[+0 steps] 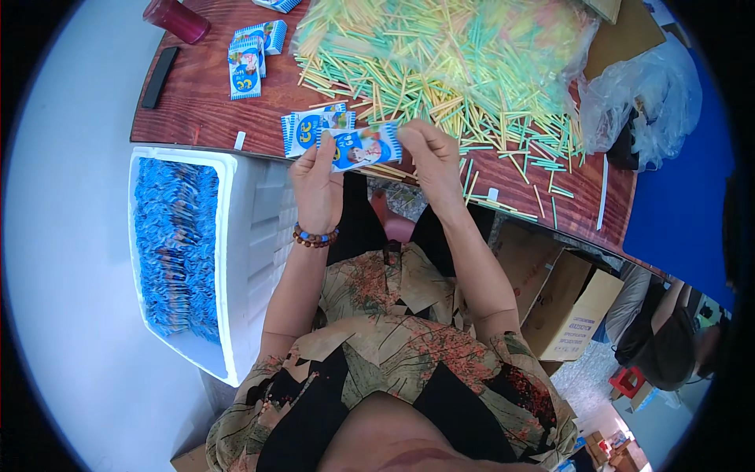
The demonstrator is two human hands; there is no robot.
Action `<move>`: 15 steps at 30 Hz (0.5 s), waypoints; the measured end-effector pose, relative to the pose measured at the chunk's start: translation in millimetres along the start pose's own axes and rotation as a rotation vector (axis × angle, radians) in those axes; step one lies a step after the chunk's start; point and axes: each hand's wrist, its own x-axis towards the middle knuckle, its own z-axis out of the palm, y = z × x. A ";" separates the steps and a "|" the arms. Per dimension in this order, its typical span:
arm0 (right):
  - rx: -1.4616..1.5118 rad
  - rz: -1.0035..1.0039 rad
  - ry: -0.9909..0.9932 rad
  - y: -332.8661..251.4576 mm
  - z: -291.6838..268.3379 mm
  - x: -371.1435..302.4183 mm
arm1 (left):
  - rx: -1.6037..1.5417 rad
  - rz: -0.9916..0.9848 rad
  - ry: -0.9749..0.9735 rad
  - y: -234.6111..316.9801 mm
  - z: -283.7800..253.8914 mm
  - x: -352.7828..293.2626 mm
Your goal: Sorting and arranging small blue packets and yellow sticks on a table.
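Between my hands, just above the table's near edge, is a small blue-and-white printed sachet (370,149). My left hand (316,185) pinches its left end with the thumb on top. At the opposite end, the thumb and fingers of my right hand (434,161) are closed on the sachet's corner. Right behind it, other blue-and-white sachets (299,132) lie on the table and are partly covered by the held one. Beyond my hands spreads a large heap of thin yellow, green and pink sticks (425,94), partly under clear plastic film.
A white foam box (228,259) packed with rows of blue sachets stands at the left. The reddish wooden table (189,110) also bears more sachets (245,71), a black bar (160,77) and a red cup (179,20). Crumpled clear bags (664,94) and a cardboard box (570,307) are at the right.
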 end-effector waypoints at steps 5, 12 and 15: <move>-0.156 -0.428 -0.102 -1.7 -14.8 5.3 | -0.098 -0.087 0.001 5.1 10.8 -1.5; -0.551 -0.570 -0.421 -10.1 -12.8 11.1 | -0.037 -0.134 -0.021 3.5 8.0 -2.2; -0.583 -0.649 -0.516 -4.4 -18.7 22.0 | -0.002 -0.206 -0.053 8.2 3.5 -0.6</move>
